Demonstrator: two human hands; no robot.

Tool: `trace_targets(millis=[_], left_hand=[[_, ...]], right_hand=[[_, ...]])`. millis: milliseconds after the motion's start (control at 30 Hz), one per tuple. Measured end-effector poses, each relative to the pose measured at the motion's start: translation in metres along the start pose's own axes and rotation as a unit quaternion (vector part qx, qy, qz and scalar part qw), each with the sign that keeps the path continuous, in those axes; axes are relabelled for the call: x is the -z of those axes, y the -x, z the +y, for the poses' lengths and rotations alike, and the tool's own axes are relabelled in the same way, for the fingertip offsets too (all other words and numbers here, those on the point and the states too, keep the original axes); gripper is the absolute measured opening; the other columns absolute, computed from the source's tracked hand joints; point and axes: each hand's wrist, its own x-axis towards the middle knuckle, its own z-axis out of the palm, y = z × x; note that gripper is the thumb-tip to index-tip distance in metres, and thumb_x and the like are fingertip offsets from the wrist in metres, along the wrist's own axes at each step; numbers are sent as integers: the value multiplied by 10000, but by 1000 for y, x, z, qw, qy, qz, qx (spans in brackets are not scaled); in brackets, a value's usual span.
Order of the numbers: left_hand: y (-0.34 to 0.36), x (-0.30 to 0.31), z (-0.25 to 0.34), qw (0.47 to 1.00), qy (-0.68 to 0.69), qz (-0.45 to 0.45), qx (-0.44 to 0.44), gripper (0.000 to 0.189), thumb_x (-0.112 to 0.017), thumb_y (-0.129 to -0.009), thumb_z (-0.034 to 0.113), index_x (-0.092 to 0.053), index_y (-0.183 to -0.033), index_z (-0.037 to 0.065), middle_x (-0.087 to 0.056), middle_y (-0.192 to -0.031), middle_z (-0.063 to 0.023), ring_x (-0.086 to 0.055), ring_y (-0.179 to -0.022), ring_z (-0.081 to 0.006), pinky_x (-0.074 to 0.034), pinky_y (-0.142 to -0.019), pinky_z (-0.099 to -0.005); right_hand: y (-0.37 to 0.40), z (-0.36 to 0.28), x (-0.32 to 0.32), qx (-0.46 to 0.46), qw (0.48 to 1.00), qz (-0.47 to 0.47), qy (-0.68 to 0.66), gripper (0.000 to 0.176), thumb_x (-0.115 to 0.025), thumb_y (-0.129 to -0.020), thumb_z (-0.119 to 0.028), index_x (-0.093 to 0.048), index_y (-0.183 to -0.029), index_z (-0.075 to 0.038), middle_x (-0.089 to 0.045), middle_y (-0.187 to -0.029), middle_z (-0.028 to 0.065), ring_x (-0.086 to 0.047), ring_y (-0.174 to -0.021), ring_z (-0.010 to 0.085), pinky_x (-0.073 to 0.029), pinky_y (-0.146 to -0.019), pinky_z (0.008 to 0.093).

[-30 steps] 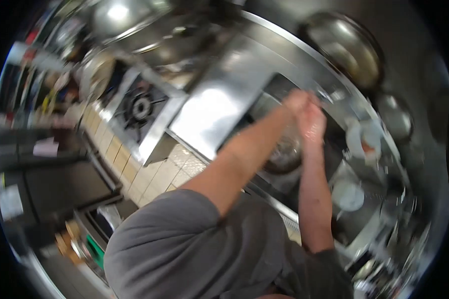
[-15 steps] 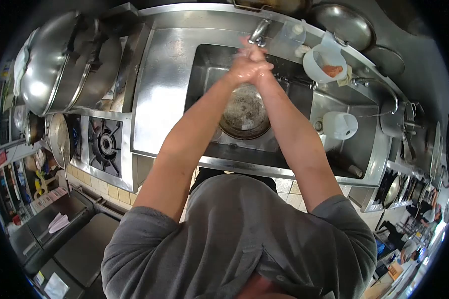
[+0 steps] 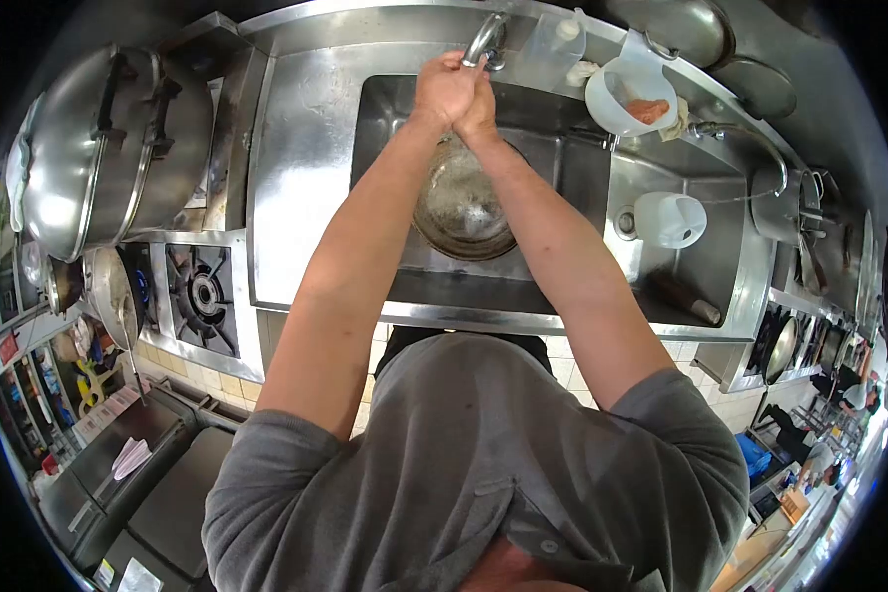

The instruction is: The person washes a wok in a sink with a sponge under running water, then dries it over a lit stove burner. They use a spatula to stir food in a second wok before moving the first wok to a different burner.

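Observation:
Both of my hands are pressed together beneath the curved metal tap (image 3: 483, 41) at the back of the left sink basin. My left hand (image 3: 441, 92) wraps over the other with its fingers curled near the spout. Against it, my right hand (image 3: 480, 111) is closed too, its fingers partly hidden. Skin on both hands looks wet. Directly below my wrists, a round metal pan (image 3: 462, 212) sits in the left basin (image 3: 562, 212), with light glinting off its inside.
A white jug (image 3: 671, 219) and a dark bottle (image 3: 689, 299) lie in the right basin (image 3: 712, 202). A white tub (image 3: 617, 94) with something orange inside stands on the back ledge beside a clear container (image 3: 553, 51). Large pots (image 3: 79, 163) and a gas burner (image 3: 204, 289) are at left.
My hands have gone from rubbing with fingers spread to clasped together, closer under the spout. The whole view has shifted slightly.

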Motion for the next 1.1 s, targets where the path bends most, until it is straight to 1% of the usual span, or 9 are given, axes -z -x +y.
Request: trace_targets(millis=[267,367,433,467,500,533,600,867,1100], left_hand=[[4,10,18,965,-235,116,-20,261,-725,-874,233,-687,-902,-23,-710,-790,-115,-623,-681,-174,-504,-666,-307],[17,17,37,986,-160,44,10,288,-620,-891,267,-707,-1008,19,-721,-821,-121,-666,-691,-233,-548,-702,-364],[-22,43,-57,761,-550,35,-342,330,-668,-740,246,-740,-1034,117,-735,-962,-159,-710,-849,-277,-573,-788,-421],[2,45,-24,868,-458,-43,-188,325,-667,-746,230,-735,-1033,93,-720,-1032,-177,-700,-912,-286,-562,-824,-416],[0,41,-44,892,-321,-21,-319,300,-666,-761,230,-729,-1011,75,-705,-1010,-199,-686,-893,-320,-552,-813,-419],[18,29,-27,995,-68,-1,-69,223,-662,-744,154,-728,-947,92,-694,-1003,-185,-664,-967,-330,-528,-881,-416],[38,1,-14,953,283,94,48,200,-657,-809,87,-652,-1001,35,-643,-913,-116,-611,-875,-195,-504,-813,-345],[14,12,-34,943,283,42,171,276,-597,-999,312,-629,-884,63,-609,-807,-35,-560,-753,-149,-472,-663,-328],[27,8,-15,855,502,70,112,292,-508,-1012,293,-636,-884,63,-611,-784,-32,-559,-710,-161,-483,-650,-330]], right_hand=[[1,4,-5,97,994,32,24,209,-718,-819,-174,-677,-934,-5,-717,-885,169,-715,-840,276,-540,-728,375],[2,-24,7,-126,992,14,29,145,-686,-818,-79,-716,-944,-13,-730,-932,126,-663,-864,160,-523,-783,329],[2,-29,0,-230,917,28,-324,251,-632,-861,-37,-702,-1095,17,-721,-1045,124,-677,-978,202,-533,-860,327],[-3,-14,0,-220,854,-55,-468,297,-595,-889,-18,-635,-1178,37,-689,-1115,157,-667,-1036,246,-538,-906,359],[-11,8,5,-231,813,-168,-508,321,-559,-927,-45,-577,-1237,37,-644,-1190,172,-638,-1096,277,-525,-961,386],[-11,33,4,-262,767,-185,-555,294,-527,-973,-98,-567,-1230,40,-622,-1218,164,-611,-1136,269,-508,-994,394],[-18,53,1,-359,838,-50,-408,300,-495,-1027,-178,-576,-1235,23,-607,-1251,139,-593,-1150,246,-501,-1003,386],[-8,13,11,-364,745,-194,-524,202,-516,-1011,-134,-583,-1165,-23,-603,-1190,107,-573,-1144,214,-464,-1031,392],[-30,49,13,-342,719,-181,-578,320,-541,-932,-10,-572,-1250,4,-596,-1267,106,-554,-1223,222,-436,-1086,363]])
